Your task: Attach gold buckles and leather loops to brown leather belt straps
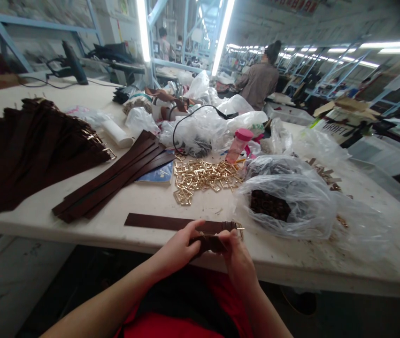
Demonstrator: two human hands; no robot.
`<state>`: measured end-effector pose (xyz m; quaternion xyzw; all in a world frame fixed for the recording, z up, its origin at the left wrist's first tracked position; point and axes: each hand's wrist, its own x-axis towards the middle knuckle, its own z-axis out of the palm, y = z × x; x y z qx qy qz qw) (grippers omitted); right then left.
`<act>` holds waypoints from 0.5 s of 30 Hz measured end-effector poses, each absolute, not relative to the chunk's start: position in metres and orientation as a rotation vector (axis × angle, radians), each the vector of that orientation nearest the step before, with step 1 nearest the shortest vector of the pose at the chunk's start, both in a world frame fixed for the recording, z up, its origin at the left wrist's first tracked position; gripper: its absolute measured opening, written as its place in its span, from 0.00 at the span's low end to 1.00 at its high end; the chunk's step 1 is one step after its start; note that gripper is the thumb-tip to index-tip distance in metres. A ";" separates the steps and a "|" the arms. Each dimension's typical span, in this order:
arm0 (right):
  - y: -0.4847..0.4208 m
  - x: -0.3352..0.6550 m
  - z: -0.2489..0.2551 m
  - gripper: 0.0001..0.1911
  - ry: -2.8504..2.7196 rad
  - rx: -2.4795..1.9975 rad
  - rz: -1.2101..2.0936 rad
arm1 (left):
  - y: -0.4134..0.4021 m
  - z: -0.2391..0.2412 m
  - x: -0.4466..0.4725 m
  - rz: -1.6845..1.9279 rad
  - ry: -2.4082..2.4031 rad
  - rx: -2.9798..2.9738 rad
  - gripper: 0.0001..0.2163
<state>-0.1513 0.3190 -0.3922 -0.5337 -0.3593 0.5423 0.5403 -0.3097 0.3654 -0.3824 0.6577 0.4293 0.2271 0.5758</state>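
Note:
Close to the table's front edge, my left hand and my right hand are both closed on a short-looking stretch of dark brown leather strap. The strap bends between my fingers; its far end and any buckle on it are hidden. Just beyond my hands lies a brown strap fitted with a gold buckle at its right end. A heap of loose gold buckles is spread farther back. Left of it rest several strap pieces in a fanned stack.
A large pile of buckled straps covers the table's left side. On the right sits an open plastic bag with small dark pieces inside. A pink-lidded bottle, a blue booklet and crumpled bags stand behind. A person is in the background.

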 end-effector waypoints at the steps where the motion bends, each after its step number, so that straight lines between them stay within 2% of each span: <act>1: 0.317 -0.153 -0.391 0.20 -0.845 -1.280 1.313 | 0.364 -0.382 -0.309 0.532 1.012 1.565 0.23; 4: 0.315 -0.158 -0.392 0.13 -0.789 -1.329 1.366 | 0.360 -0.379 -0.306 0.531 1.056 1.620 0.22; 8: 0.312 -0.162 -0.403 0.24 -0.642 -1.238 1.664 | 0.358 -0.380 -0.306 0.532 1.107 1.642 0.21; 10: 0.310 -0.165 -0.408 0.22 -0.603 -1.157 1.787 | 0.357 -0.382 -0.306 0.524 1.142 1.680 0.22; 15: 0.302 -0.174 -0.410 0.15 -0.503 -1.120 1.779 | 0.358 -0.390 -0.308 0.467 1.213 1.728 0.24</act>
